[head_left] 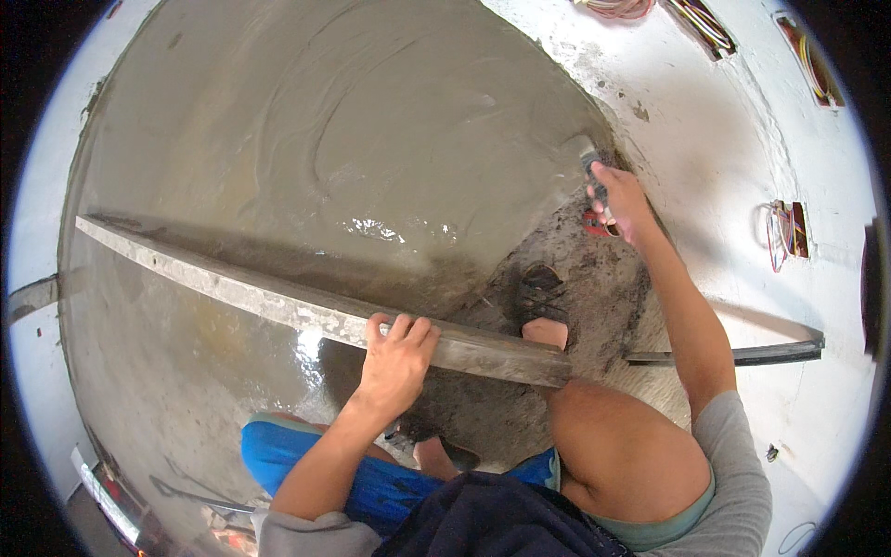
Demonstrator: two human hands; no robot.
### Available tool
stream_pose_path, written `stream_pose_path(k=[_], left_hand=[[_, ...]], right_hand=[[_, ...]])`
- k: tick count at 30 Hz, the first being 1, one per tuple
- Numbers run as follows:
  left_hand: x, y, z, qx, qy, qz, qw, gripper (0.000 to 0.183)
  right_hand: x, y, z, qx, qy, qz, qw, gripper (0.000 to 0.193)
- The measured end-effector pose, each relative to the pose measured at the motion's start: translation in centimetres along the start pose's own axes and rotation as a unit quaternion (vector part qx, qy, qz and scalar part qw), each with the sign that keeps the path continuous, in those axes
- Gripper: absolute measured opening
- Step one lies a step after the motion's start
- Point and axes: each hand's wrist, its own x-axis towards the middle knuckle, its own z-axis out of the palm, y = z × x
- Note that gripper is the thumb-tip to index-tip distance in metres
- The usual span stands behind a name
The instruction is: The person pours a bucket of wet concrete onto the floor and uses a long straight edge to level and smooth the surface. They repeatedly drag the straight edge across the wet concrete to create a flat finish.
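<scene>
A long, straight screed bar (223, 287), smeared with grey cement, lies across the floor in front of me from the far left to beside my right knee. My left hand (397, 362) grips it towards its right end, fingers hooked over the top edge. Ahead and to the right, my right hand (620, 201) is closed around the dark handle of a small scraper (594, 172). Its blade, partly coated in cement, touches the edge of the wet grey cement (418, 139) near the right wall. Something red, too hidden to name, shows just below that hand.
Rough dark floor (594, 278) lies between the wet cement and the white right wall (705, 176). Wall boxes with loose wires (787, 230) open in that wall. A dark bar (733, 356) rests near its foot. My sandalled foot (543, 302) stands just beyond the screed bar.
</scene>
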Motion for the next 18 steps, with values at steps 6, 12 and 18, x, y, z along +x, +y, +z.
stream_pose_path(k=[6,12,18], left_hand=[[0.1,0.0,0.0,0.009,-0.008,-0.003,1.000,0.039],[0.1,0.0,0.1,0.009,-0.012,0.000,1.000,0.039],[0.0,0.1,-0.2,0.008,-0.016,-0.002,1.000,0.039]], right_hand=[[-4.7,1.3,7.2,-0.063,-0.076,0.003,0.995,0.037],[-9.4,2.0,12.7,-0.178,-0.206,-0.029,0.962,0.034],[-10.6,3.7,14.3,-0.306,-0.194,-0.295,0.884,0.030]])
